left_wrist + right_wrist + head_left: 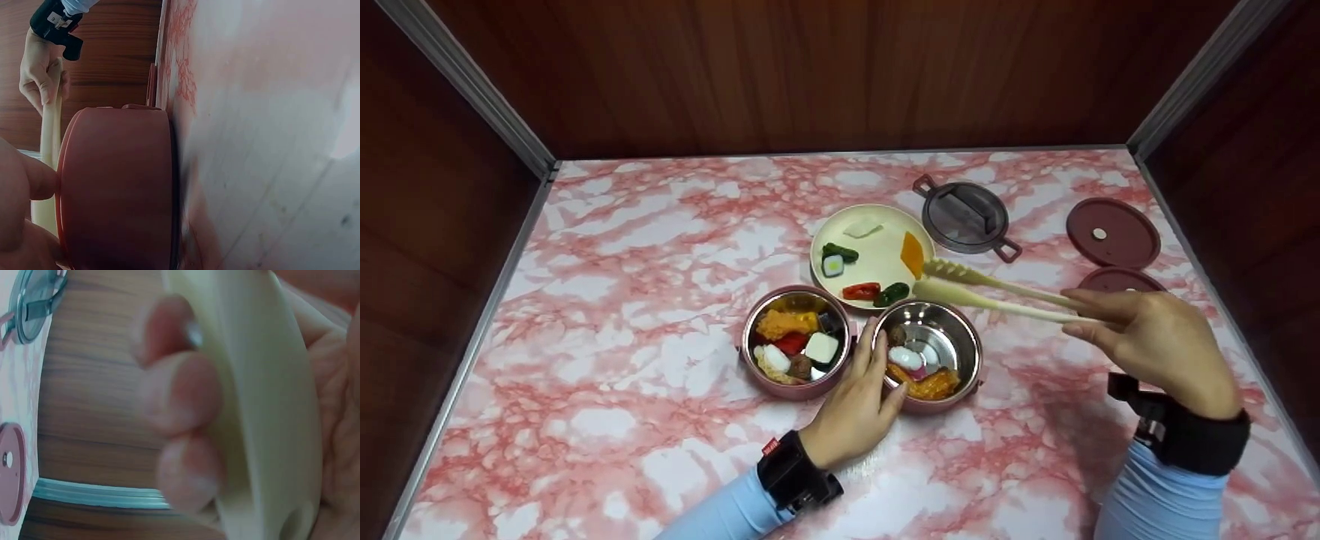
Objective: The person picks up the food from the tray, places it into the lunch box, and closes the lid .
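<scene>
My right hand [1159, 337] grips cream-coloured tongs [949, 294], whose tips stand slightly apart over the right rim of a cream plate [877, 257]. Nearest the tips lies a flat orange slice [912, 255]. My left hand [851, 412] rests on the left rim of the right pink metal-lined lunch bowl [941, 341], fingers extended and thumb at the front rim. Inside that bowl are a fried orange-brown piece [934, 384], a white piece [904, 358] and a small brown ball [897, 335]. The left wrist view shows the bowl's pink outer wall [115, 185] standing on the table.
A second pink bowl [748, 360], filled with several food pieces, stands left of my left hand. Red, green and pale food pieces also lie on the plate. Behind it is a grey handled lid [964, 214]. Two dark red lids [1117, 236] lie at the right.
</scene>
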The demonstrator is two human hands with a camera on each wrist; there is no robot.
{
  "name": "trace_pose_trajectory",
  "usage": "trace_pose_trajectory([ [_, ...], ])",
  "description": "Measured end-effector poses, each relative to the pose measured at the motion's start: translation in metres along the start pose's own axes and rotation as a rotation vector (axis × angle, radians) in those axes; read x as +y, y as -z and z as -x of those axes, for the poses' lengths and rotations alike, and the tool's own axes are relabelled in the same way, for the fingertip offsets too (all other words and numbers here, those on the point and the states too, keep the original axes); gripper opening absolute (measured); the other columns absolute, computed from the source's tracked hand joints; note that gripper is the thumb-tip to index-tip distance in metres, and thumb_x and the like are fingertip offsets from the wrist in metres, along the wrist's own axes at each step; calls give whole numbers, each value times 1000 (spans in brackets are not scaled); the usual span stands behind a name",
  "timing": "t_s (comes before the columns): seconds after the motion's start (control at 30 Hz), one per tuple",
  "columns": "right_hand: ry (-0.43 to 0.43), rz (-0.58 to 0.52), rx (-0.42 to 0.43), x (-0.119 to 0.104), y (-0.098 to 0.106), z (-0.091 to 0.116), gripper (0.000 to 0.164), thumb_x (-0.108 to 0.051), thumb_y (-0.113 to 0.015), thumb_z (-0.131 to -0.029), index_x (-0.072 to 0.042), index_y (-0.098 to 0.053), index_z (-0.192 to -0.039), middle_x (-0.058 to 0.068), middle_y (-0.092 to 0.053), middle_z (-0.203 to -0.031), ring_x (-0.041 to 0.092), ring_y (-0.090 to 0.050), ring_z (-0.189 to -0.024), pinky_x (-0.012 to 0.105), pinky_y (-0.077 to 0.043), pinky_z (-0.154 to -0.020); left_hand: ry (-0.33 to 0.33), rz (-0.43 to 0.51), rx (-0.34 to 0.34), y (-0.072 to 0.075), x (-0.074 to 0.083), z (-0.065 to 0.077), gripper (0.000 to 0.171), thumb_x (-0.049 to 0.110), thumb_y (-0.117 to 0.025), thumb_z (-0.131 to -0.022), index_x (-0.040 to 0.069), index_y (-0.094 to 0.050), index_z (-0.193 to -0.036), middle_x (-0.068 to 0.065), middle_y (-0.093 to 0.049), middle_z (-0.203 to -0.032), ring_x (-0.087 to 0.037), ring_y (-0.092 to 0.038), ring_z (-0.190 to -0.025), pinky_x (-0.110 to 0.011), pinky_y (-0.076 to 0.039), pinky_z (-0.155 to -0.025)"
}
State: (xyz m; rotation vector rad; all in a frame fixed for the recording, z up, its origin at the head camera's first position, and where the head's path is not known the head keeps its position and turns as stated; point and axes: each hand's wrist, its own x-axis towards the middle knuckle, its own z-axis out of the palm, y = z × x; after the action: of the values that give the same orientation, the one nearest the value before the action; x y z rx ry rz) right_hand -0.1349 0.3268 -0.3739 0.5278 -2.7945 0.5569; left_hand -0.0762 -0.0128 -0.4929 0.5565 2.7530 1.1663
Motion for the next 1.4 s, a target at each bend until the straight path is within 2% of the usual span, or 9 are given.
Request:
trace_pose_trajectory([
  [0.1, 56, 12, 95, -2, -5, -4, 44, -25, -88, -74, -25, -77, -116, -5, -73, -75, 13, -56, -62, 40, -41, -52, 2, 3, -1, 1, 0, 0, 78, 33, -50, -103, 0, -4, -157, -10, 14, -165, -30, -9, -149, -41, -23, -116],
  [0.23, 99, 21, 168, -5, -13, -10, 44, -22, -90, -71, -24, -78, -114, -3, -72, -73, 20, -61, -62, 44, -42, -51, -9, -1, 8, 1, -1, 0, 78, 34, -50, -103, -2, -6, -156, -12, 13, -164, -31, -9, -149, -42, -22, -116],
  [0.4, 142, 33, 190, -7, -21, -17, 44, -24, -90, -70, -25, -78, -113, -4, -69, -68, 23, -61, -59, 44, -39, -46, -26, -12, 31, 1, -1, 0, 77, 33, -50, -103, -4, -8, -156, -14, 10, -165, -32, -13, -148, -42, -25, -116],
  [0.6, 205, 59, 192, -8, -29, -24, 44, -26, -90, -71, -24, -78, -113, -7, -64, -61, 15, -55, -52, 37, -36, -44, -8, -3, 25, 4, -1, -1, 78, 34, -51, -103, -2, -7, -157, -11, 10, -165, -31, -13, -148, -39, -28, -115],
  [0.87, 165, 48, 103, -14, -45, -36, 43, -31, -88, -73, -25, -77, -114, 2, -73, -74, 24, -59, -53, 38, -33, -41, 0, 2, 25, 5, 0, -2, 78, 32, -52, -102, -1, -7, -157, -11, 11, -165, -31, -13, -148, -37, -31, -113],
  [0.97, 166, 50, 45, -15, -49, -43, 42, -33, -87, -75, -25, -77, -115, 0, -72, -72, 22, -58, -53, 38, -35, -41, 4, 3, 15, 4, 0, -1, 78, 32, -52, -102, -1, -6, -157, -10, 13, -165, -31, -13, -148, -37, -34, -111],
  [1.1, 194, 68, -46, -18, -49, -61, 40, -35, -85, -78, -26, -77, -116, -2, -71, -73, 18, -58, -57, 39, -37, -43, 15, 7, 4, 3, 0, 0, 78, 32, -52, -102, 0, -6, -157, -10, 15, -164, -31, -13, -148, -38, -35, -111],
  [1.27, 252, 111, -122, -23, -45, -86, 38, -36, -84, -79, -29, -77, -115, 5, -75, -86, 17, -58, -58, 37, -35, -42, 11, -7, 8, 2, 0, 0, 78, 33, -52, -102, -1, -7, -157, -11, 13, -165, -32, -17, -147, -36, -38, -108],
  [1.4, 286, 162, -164, -30, -43, -102, 37, -37, -84, -78, -31, -77, -114, 3, -71, -74, 16, -54, -53, 38, -34, -40, -13, -24, 26, 2, 1, 0, 77, 33, -52, -103, -4, -11, -156, -14, 9, -165, -32, -16, -147, -38, -32, -113],
])
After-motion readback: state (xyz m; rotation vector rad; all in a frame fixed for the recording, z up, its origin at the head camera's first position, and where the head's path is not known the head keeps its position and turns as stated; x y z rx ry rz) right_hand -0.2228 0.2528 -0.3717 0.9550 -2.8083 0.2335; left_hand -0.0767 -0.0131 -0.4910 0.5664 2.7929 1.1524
